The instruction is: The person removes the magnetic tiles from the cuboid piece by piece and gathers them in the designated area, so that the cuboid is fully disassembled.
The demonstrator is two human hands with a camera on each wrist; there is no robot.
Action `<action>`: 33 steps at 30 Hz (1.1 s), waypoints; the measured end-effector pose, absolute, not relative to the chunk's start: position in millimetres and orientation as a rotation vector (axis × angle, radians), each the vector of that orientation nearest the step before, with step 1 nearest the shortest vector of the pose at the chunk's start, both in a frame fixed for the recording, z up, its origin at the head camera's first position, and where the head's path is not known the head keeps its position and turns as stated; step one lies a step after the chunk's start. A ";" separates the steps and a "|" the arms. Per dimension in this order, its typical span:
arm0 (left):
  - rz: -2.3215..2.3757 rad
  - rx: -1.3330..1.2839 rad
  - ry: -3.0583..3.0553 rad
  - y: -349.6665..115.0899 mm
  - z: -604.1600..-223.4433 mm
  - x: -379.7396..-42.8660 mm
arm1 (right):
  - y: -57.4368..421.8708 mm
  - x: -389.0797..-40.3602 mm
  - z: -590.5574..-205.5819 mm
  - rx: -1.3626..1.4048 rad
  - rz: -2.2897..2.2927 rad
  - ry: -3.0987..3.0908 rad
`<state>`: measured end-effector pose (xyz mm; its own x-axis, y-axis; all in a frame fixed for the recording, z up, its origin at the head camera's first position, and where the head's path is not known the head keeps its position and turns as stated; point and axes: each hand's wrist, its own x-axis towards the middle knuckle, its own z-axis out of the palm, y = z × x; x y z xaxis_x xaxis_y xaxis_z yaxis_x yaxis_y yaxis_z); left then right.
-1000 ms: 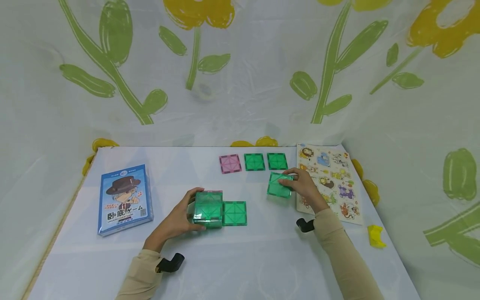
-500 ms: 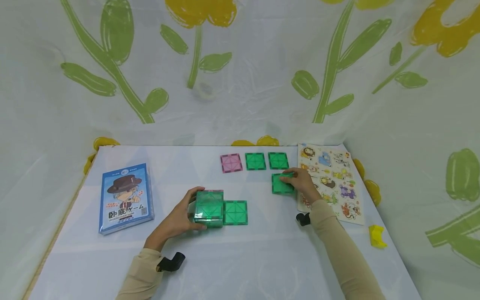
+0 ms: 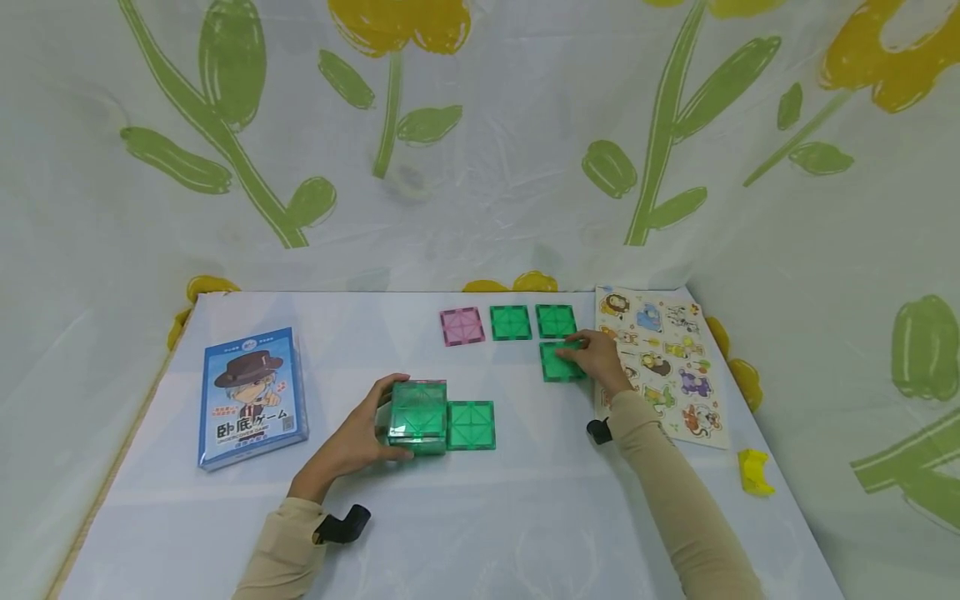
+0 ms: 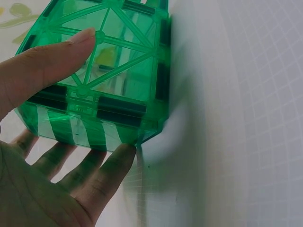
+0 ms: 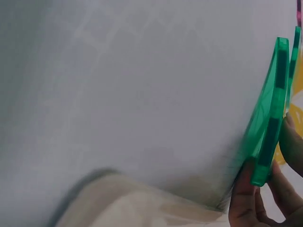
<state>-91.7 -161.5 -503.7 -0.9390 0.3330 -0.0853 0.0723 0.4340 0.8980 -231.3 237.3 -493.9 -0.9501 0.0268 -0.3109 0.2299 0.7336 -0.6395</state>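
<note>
My left hand (image 3: 348,442) holds a green see-through box built of magnetic tiles (image 3: 417,418) from its left side. In the left wrist view the thumb lies over one face of the tile box (image 4: 125,71), with the fingers spread along the adjoining side. A flat green tile (image 3: 471,426) adjoins the box on its right. Farther back, my right hand (image 3: 602,360) pinches a single green magnetic tile (image 3: 555,365) by its right side. That tile sits right at the front edge of another green tile (image 3: 556,321). Seen nearly edge-on, the pinched tile (image 5: 272,118) stands between thumb and fingers in the right wrist view.
A pink tile (image 3: 461,326) and a green tile (image 3: 511,322) complete the back row. At left lies a blue card-game box (image 3: 251,396). A sheet of animal stickers (image 3: 675,392) lies beneath the right forearm's reach, and a small yellow piece (image 3: 754,472) is near the right edge.
The tile in my right hand has straightened from a tilt, shifted right, then moved back up against the row's right-hand green tile. My left hand and the tile box have stayed in place.
</note>
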 end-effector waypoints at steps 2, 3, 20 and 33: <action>1.510 0.353 2.439 -161.4 -503.6 -91.9 | 236.1 -232.3 -493.8 0.206 -1.030 2.661; 1.511 0.354 2.440 -161.4 -503.8 -91.9 | 235.3 -232.8 -493.7 0.209 -1.027 2.662; 1.510 0.349 2.436 -162.0 -504.7 -91.9 | 230.9 -230.0 -492.4 0.259 -1.017 2.676; 1.509 0.360 2.437 -162.9 -505.0 -91.7 | 222.2 -221.5 -489.1 0.209 -0.890 2.831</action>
<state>-91.7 -162.9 -505.0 -0.9377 0.3374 -0.0826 0.0765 0.4325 0.8984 -221.5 222.2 -489.1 -0.9764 0.0834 -0.1992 0.1824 0.8124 -0.5539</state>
